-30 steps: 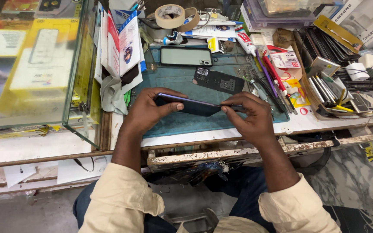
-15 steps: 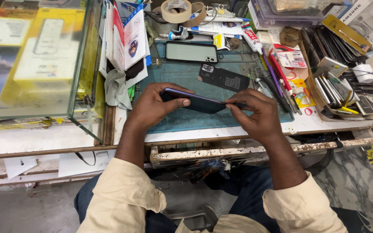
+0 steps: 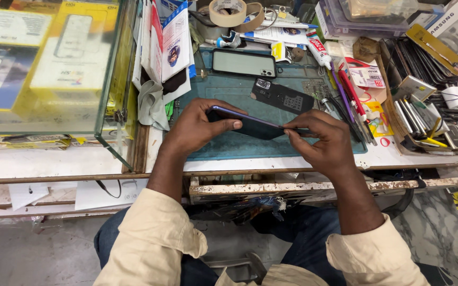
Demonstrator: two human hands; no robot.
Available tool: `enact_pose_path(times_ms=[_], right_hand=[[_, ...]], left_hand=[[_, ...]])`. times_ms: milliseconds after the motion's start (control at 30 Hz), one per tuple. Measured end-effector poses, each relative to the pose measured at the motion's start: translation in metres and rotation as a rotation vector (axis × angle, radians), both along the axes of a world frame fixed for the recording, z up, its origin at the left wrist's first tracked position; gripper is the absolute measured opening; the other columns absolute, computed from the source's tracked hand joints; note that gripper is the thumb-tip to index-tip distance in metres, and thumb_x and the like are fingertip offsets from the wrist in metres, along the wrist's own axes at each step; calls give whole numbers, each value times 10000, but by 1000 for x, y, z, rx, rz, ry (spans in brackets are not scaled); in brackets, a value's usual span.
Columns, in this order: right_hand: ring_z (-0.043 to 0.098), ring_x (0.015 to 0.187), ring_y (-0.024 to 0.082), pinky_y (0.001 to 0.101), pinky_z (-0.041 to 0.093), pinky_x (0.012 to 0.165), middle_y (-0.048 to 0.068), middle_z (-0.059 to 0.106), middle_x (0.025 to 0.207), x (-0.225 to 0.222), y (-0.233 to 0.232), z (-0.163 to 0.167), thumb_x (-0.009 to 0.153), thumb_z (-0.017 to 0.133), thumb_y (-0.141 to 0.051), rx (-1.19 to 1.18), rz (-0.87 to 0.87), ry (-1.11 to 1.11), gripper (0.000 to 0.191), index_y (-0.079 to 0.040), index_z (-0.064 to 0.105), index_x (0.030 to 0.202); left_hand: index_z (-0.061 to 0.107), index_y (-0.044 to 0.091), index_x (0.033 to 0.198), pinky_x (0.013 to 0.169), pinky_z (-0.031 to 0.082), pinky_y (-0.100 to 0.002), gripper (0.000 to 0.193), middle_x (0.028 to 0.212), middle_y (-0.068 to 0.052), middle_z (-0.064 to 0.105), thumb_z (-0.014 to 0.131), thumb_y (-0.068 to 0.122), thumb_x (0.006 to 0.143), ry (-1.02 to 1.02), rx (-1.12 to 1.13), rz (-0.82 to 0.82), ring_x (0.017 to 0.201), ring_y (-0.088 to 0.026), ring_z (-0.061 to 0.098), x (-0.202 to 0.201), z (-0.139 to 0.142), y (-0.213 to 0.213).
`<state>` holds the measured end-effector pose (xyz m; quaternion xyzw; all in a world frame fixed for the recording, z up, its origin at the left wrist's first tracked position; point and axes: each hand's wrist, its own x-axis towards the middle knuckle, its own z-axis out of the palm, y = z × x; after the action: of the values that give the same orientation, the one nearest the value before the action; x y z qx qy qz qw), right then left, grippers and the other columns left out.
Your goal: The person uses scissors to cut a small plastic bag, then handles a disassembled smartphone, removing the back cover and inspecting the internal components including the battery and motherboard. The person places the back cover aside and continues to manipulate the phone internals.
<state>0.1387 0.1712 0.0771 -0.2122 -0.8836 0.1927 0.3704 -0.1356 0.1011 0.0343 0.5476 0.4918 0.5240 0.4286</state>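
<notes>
1. Two hands hold one dark phone (image 3: 250, 126) at frame centre, above the near edge of the teal work mat (image 3: 271, 151).
2. Left hand (image 3: 197, 127) closed round the phone's left end, thumb on top; right hand (image 3: 319, 140) pinched narrow at the right end, possibly on a thin tool, too small to tell.
3. Long axis roughly left to right, right end slightly lower; thin purple edge turned up toward the camera.
4. Risk, as a judgement: too much twist or prying could crack the glass; a slip could drop it on the bench edge (image 3: 303, 186).
5. Farther up: black back cover (image 3: 282, 96), a second phone (image 3: 244, 63), tape roll (image 3: 228, 11).
</notes>
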Motion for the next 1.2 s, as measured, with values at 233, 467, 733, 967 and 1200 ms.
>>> enact_pose_path(times_ms=[233, 467, 733, 967, 1200], right_hand=[[737, 857, 202, 305, 586, 719, 107, 724, 949, -2, 0, 9, 867, 788, -2, 54, 29, -51, 134, -13, 741, 992], [743, 863, 202, 312, 586, 728, 107, 733, 952, -5, 0, 8, 880, 795, -15, 64, -2, -60, 117, -13, 748, 988], [724, 921, 135, 254, 633, 755, 79, 729, 998, 4, 10, 0, 912, 766, -35, -216, 10, -14, 115, -13, 753, 1024], [705, 962, 121, 253, 638, 784, 87, 711, 1037, 8, 15, -6, 928, 748, -17, -286, 35, -1, 113, 9, 742, 1038], [719, 948, 126, 261, 649, 773, 83, 725, 1027, 7, 13, 0, 914, 765, -31, -228, 10, -55, 129, -6, 751, 1040]], left_hand=[[810, 93, 1056, 718, 531, -254, 255, 908, -21, 803, 847, 134, 807, 27, -23, 19, 787, -69, 665, 2, 4, -1], [811, 99, 1037, 673, 527, -264, 240, 868, -13, 797, 847, 168, 810, 54, -41, 37, 738, -65, 650, 4, 8, -2], [808, 89, 1029, 659, 519, -281, 238, 846, -23, 785, 847, 168, 809, 61, -82, 60, 720, -87, 644, 3, 5, 0], [799, 79, 1026, 734, 552, -281, 242, 892, -26, 800, 849, 178, 811, 32, -25, 42, 790, -86, 682, 1, 1, 2], [795, 74, 1020, 740, 552, -294, 250, 891, -29, 799, 853, 198, 811, 49, -38, 64, 794, -96, 684, 2, 5, 0]])
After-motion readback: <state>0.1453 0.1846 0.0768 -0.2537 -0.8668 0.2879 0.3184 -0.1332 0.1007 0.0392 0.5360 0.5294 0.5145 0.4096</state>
